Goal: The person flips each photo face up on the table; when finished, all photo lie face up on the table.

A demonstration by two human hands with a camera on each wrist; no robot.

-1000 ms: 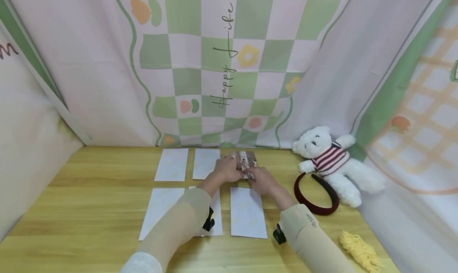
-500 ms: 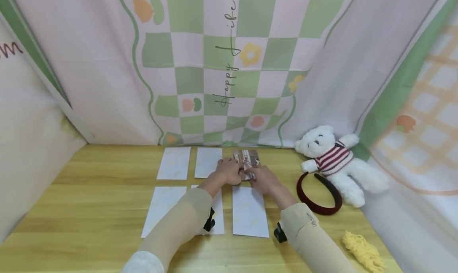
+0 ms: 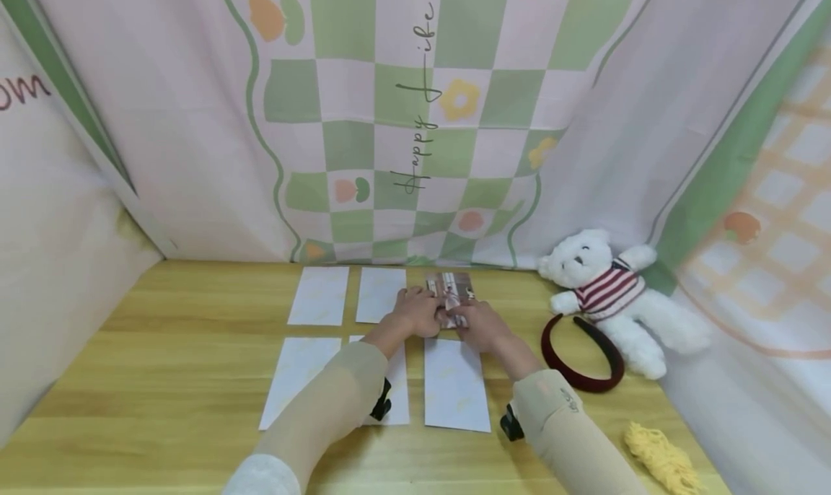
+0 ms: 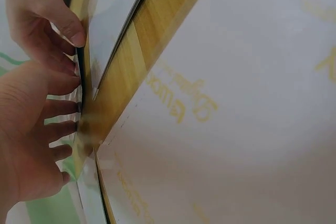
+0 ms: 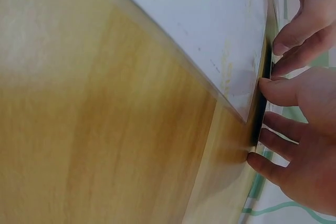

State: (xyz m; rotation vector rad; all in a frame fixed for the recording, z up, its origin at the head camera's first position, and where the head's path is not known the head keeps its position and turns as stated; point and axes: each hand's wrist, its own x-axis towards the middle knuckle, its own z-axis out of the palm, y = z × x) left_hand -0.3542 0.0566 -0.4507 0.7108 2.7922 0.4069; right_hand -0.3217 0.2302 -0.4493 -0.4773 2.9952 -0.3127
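Note:
A brown photo print (image 3: 451, 282) with a picture on its upper side lies in the back row on the table. My left hand (image 3: 418, 314) holds it at its left and near edges. My right hand (image 3: 482, 327) grips it at the right and near edges, the two thumbs close together. In the left wrist view, the thumb and fingertips of my left hand (image 4: 31, 135) meet the print's edge, seen almost edge-on. The right wrist view has my right hand (image 5: 310, 140) on the same edge, fingers spread. Both hands cover much of the print's lower part.
Several white sheets with faint yellow lettering lie in two rows, among them one at back left (image 3: 318, 296) and one at front right (image 3: 456, 387). A dark red headband (image 3: 584, 383), a white teddy bear (image 3: 610, 293) and yellow yarn (image 3: 662, 457) lie right. A curtain (image 3: 344, 149) hangs behind.
The head view has shifted slightly, so everything sits a little farther right. Both hands stay at the print's near part, and the glare on it has changed.

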